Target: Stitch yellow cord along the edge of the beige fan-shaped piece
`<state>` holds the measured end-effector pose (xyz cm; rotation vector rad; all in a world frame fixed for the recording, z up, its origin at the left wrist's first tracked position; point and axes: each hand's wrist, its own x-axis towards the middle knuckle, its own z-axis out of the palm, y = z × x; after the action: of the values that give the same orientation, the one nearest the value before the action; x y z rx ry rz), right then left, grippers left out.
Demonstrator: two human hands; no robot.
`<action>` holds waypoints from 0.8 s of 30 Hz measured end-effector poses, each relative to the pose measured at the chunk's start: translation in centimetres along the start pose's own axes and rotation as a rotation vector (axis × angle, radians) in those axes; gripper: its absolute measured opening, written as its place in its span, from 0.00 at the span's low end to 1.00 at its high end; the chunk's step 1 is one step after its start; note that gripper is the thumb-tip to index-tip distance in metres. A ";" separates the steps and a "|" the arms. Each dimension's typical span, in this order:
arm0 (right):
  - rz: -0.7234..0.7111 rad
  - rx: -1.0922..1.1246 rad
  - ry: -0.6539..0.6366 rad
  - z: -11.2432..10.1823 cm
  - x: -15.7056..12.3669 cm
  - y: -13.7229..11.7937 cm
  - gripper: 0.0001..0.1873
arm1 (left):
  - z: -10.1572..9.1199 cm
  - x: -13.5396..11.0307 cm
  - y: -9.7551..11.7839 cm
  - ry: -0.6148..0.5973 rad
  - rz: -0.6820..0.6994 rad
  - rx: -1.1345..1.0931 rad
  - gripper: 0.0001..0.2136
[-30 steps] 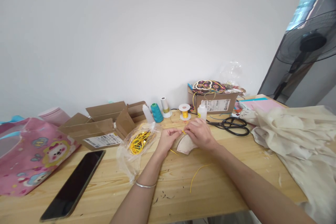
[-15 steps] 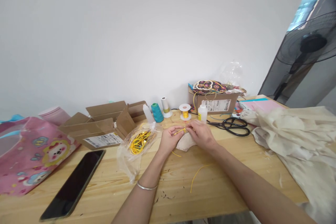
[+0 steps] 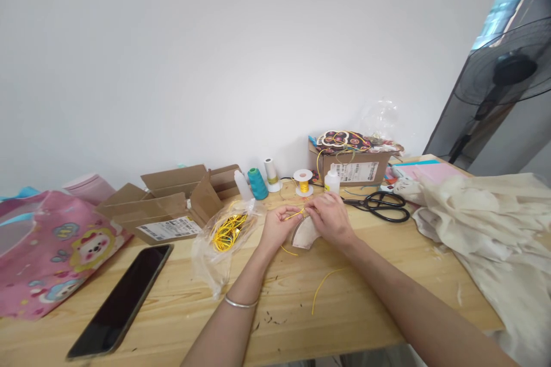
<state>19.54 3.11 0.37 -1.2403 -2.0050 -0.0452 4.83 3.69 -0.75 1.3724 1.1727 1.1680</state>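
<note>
My left hand point(image 3: 280, 225) is closed in a pinch on a yellow cord point(image 3: 295, 215), whose loose end hangs below the palm. Close beside it, my right hand point(image 3: 330, 217) has its fingers pressed together at the same cord and at the upper part of a small cream fabric piece point(image 3: 306, 234). That piece has a curved dark edge on its left and hangs just above the table between my hands. My fingers hide where cord and fabric meet. A separate yellow cord length point(image 3: 321, 289) lies on the table nearer to me.
On the left are a pink bag point(image 3: 55, 258), a phone point(image 3: 123, 298), an opened cardboard box point(image 3: 159, 215) and a plastic bag of yellow cord point(image 3: 230, 233). Behind my hands stand a teal thread cone point(image 3: 257, 184) and a cord spool point(image 3: 303, 184). Black scissors point(image 3: 385, 206) and cream cloth point(image 3: 486, 223) lie right.
The cream fabric piece has turned slightly, and its curved dark edge now shows more. Both hands stay in nearly the same place, still pinching.
</note>
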 end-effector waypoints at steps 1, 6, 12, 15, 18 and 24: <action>0.005 -0.002 0.001 0.0 0.0 0.0 0.06 | 0.0 0.0 0.0 -0.001 -0.005 -0.008 0.14; 0.024 0.030 0.000 0.0 0.0 0.0 0.05 | 0.1 -0.3 0.4 0.003 -0.016 -0.038 0.15; 0.046 0.092 -0.014 0.2 -0.1 -0.1 0.05 | 0.3 -0.4 0.8 0.066 -0.004 -0.031 0.13; 0.027 0.123 -0.011 0.3 -0.2 -0.1 0.06 | 0.2 -0.3 0.7 0.057 0.011 -0.039 0.12; -0.001 0.133 -0.009 0.3 -0.2 -0.2 0.06 | 0.0 -0.2 0.4 0.030 0.008 -0.047 0.11; 0.038 0.116 -0.014 0.4 -0.2 -0.2 0.05 | -0.2 -0.5 0.4 -0.026 -0.081 -0.118 0.09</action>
<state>19.20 2.95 0.05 -1.2075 -1.9665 0.0973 4.63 3.15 -0.42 1.2367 1.1128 1.1401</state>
